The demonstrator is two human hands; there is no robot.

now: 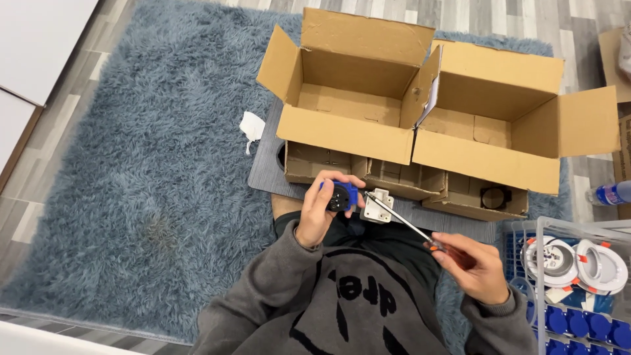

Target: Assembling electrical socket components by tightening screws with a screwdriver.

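Note:
My left hand grips a small blue and black socket part in front of my chest. My right hand holds a screwdriver by its orange handle, and the long metal shaft points up-left with its tip at the blue part. A white plastic piece lies just under the shaft, on the dark mat near my knees. I sit on the floor in a grey sweatshirt.
Two open cardboard boxes stand side by side on the mat ahead. A shaggy blue rug spreads left. A clear crate at right holds white round lamps and blue parts. A water bottle lies at far right.

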